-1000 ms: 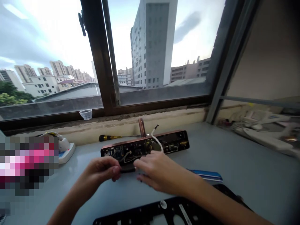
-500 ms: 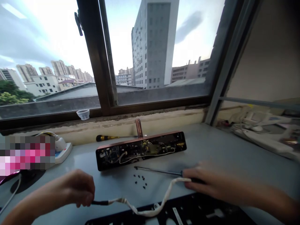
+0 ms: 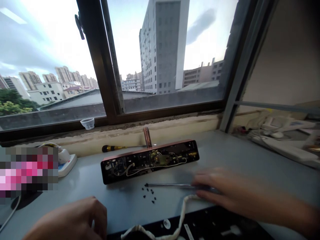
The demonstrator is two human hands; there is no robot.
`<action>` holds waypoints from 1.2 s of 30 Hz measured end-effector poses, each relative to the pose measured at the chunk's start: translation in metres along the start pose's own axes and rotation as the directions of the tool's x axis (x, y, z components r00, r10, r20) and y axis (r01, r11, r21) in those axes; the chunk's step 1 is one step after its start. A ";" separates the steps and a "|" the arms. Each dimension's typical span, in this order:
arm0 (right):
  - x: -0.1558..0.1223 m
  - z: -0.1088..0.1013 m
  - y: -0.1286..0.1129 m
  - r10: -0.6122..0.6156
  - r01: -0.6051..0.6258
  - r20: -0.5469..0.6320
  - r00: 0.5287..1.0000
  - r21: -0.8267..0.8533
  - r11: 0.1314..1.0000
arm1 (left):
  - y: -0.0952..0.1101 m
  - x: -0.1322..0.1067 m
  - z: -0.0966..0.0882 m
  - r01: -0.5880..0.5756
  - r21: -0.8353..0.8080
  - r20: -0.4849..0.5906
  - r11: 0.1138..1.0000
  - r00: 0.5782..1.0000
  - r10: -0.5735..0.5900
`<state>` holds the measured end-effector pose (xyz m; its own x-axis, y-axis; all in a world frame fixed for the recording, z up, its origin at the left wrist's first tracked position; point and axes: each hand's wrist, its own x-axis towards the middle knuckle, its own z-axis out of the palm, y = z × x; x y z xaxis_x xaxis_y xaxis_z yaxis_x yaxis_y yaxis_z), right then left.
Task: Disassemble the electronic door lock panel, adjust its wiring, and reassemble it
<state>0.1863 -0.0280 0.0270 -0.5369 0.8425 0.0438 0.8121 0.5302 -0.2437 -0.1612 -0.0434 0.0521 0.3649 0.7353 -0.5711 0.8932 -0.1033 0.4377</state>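
My left hand (image 3: pixel 75 218) is low at the left with its fingers curled; the fingertips pass below the picture edge. A white-wrapped cable (image 3: pixel 182 216) runs up from the bottom edge near that hand to my right hand (image 3: pixel 215 186). My right hand, blurred, is closed around a screwdriver (image 3: pixel 170 185), its shaft pointing left. A dark bit shows at the tip, close to several small black screws (image 3: pixel 152 192) lying on the table. Behind them stands a long copper-edged housing (image 3: pixel 150 161) with its inside showing wires and a circuit board.
A black panel (image 3: pixel 205 220) with cut-outs lies at the front edge. A yellow-black screwdriver (image 3: pixel 115 148) lies behind the housing. A power strip (image 3: pixel 67 165) is at the left, a clear cup (image 3: pixel 88 123) on the sill. White equipment (image 3: pixel 282 140) stands at the right.
My left hand has moved down toward the bottom edge, and the cable's left part has dropped with it. The screwdriver in my right hand has swung nearly level.
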 end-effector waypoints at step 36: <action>0.030 0.017 0.019 -0.124 0.122 0.010 0.992 0.107 0.987 | 0.060 0.084 0.024 -0.176 0.214 -0.394 0.961 0.885 0.249</action>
<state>0.1816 0.0059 0.0069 -0.6356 0.7693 0.0641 0.7113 0.6159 -0.3387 -0.0708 -0.0037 0.0137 0.4420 0.8886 -0.1223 0.8503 -0.3717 0.3727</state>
